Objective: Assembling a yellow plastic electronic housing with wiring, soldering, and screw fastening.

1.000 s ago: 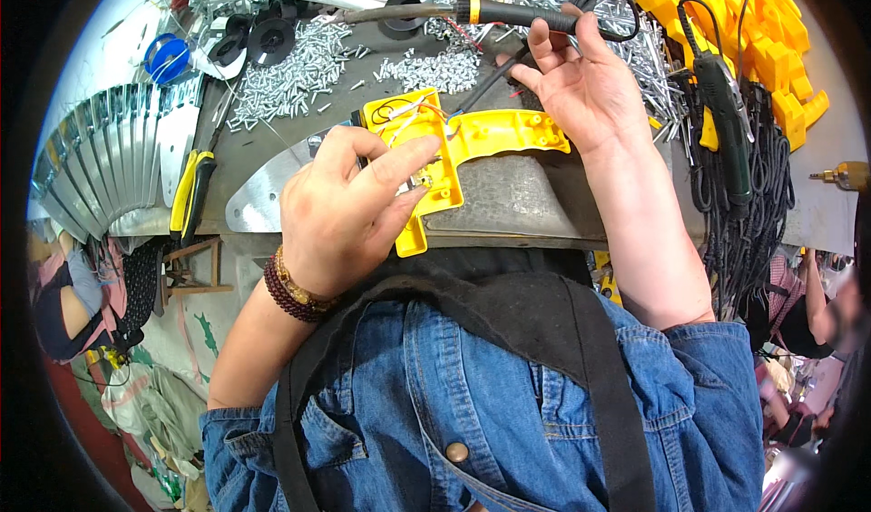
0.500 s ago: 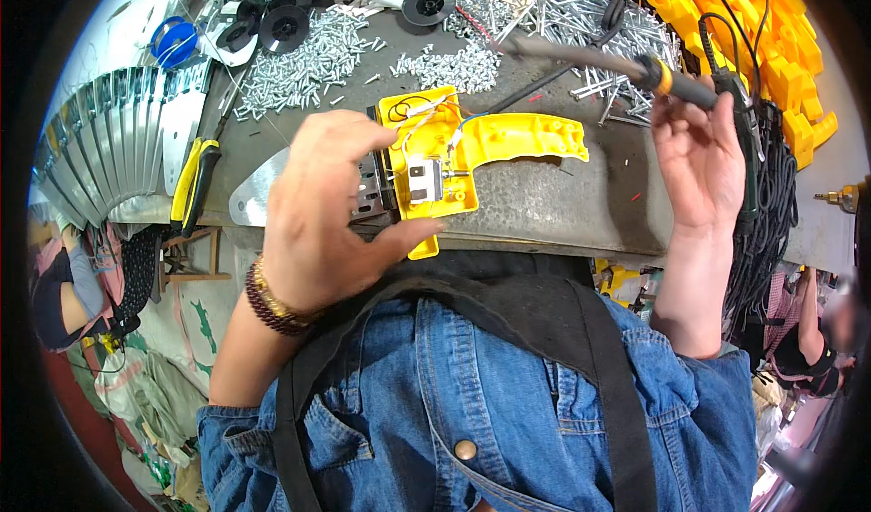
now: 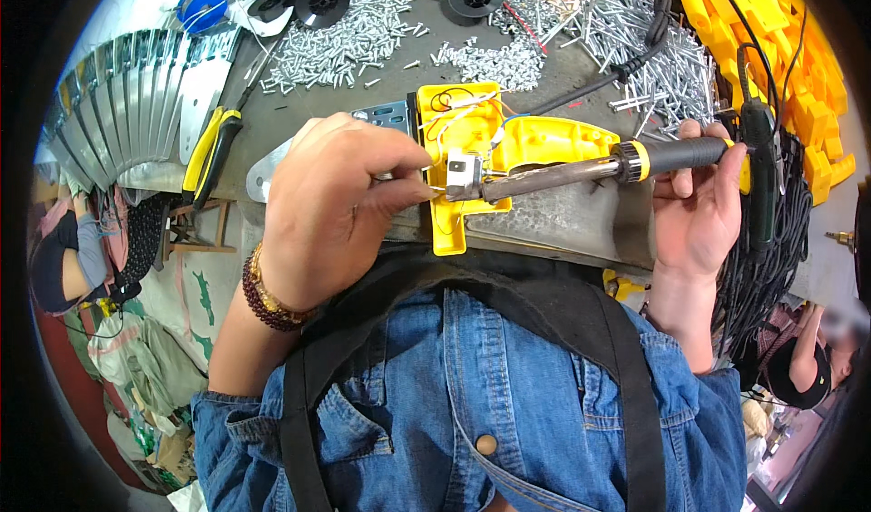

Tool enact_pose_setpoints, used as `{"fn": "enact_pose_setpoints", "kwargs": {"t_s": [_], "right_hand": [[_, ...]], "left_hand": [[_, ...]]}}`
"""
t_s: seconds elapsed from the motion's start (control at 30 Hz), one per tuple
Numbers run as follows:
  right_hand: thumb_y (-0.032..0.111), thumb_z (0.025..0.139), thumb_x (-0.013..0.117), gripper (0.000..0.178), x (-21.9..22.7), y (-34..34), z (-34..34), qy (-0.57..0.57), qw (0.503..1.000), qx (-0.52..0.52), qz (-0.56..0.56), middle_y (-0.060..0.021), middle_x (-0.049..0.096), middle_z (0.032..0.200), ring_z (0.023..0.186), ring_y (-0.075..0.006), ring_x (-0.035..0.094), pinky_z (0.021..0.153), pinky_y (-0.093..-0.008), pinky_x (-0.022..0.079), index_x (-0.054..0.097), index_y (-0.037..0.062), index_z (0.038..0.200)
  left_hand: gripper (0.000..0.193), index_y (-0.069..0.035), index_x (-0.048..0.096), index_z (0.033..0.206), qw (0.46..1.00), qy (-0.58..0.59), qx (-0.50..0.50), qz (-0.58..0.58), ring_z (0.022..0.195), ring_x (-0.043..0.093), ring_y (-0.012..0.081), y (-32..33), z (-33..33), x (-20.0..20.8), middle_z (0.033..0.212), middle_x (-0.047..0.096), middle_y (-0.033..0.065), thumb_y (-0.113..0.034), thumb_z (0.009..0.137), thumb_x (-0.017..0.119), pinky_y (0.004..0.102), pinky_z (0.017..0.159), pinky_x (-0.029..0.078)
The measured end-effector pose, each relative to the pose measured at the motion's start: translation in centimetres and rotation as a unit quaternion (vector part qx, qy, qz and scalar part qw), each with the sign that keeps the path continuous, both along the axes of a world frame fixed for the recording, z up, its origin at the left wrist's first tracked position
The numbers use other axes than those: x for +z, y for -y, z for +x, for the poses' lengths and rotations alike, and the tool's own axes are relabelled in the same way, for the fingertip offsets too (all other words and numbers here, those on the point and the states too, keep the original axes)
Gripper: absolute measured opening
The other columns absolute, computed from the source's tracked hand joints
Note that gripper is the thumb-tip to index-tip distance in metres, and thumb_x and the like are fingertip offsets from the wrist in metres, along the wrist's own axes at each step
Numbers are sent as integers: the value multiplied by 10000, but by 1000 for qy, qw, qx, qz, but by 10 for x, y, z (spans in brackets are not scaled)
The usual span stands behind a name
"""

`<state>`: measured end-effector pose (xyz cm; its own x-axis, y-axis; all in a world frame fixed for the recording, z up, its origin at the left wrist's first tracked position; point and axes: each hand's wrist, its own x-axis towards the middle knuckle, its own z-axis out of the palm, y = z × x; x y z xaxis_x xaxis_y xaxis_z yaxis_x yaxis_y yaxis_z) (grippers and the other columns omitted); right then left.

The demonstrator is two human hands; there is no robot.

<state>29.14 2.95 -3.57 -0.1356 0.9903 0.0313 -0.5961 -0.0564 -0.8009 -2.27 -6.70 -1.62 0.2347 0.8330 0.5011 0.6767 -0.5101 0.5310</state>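
Note:
A yellow plastic tool housing half [image 3: 522,133] lies open on the bench, its handle part pointing right. Inside it sit thin wires and a small white-and-metal switch block [image 3: 464,169]. My right hand [image 3: 699,212] holds a soldering iron [image 3: 555,180] by its black handle, and the tip is at the lower right of the block. At the block's left side my left hand [image 3: 349,190] is closed in a pinch; a thin silvery wire [image 3: 437,190] shows at its fingertips. A perforated metal plate [image 3: 385,113] reaches left from the housing, partly behind that hand.
Piles of screws [image 3: 340,44] and long bolts [image 3: 635,49] lie at the back, near black spools [image 3: 322,4]. Fanned metal blades [image 3: 136,103] and yellow-black pliers [image 3: 210,153] are to the left. Yellow housings [image 3: 771,40] and black cables [image 3: 785,212] crowd the right.
The soldering iron has swung down and left, bringing its tip to the switch block. My left fingers have closed into a pinch beside the block. The whole bench appears shifted slightly right.

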Motion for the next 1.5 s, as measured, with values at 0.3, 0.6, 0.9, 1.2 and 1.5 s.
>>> {"fn": "enact_pose_setpoints", "kwargs": {"t_s": [0.3,0.6,0.9,1.2,1.5], "right_hand": [[438,1063,415,382,0,2,-2,31,999,-9,9,-97,637,1100,672,-111,509,671,-271,417,575,118,1197],[442,1057,429,385,3,2,-4,24,1000,-12,12,-100,635,1111,666,-113,508,721,-280,445,574,115,1200],[445,1055,432,395,3,3,-4,13,1000,-3,18,-110,634,1106,657,-119,503,761,-295,461,564,107,1210],[428,1061,419,401,4,3,-6,0,1000,-8,22,-128,628,1097,637,-127,470,948,-350,456,556,82,1209],[465,1037,467,399,5,4,-6,7,1000,-16,8,-94,642,1065,619,-108,457,883,-324,474,566,110,1191]], "left_hand": [[207,-15,585,1105,998,41,-28,-32,746,554,168,-1,2,-8,873,594,65,-2,910,653,284,687,463],[213,-16,581,1121,998,39,-34,-29,751,548,170,-3,4,-9,869,588,67,-6,918,645,288,696,463],[225,-20,574,1123,998,42,-34,-40,761,548,167,-3,7,-10,877,590,68,0,912,649,290,708,467],[244,-21,562,1138,997,51,-32,-45,765,551,164,-3,9,-13,894,588,69,0,911,649,287,731,473],[227,-21,544,1106,997,49,-40,-38,800,570,164,-4,11,-13,927,589,82,20,907,645,289,740,479]]}}
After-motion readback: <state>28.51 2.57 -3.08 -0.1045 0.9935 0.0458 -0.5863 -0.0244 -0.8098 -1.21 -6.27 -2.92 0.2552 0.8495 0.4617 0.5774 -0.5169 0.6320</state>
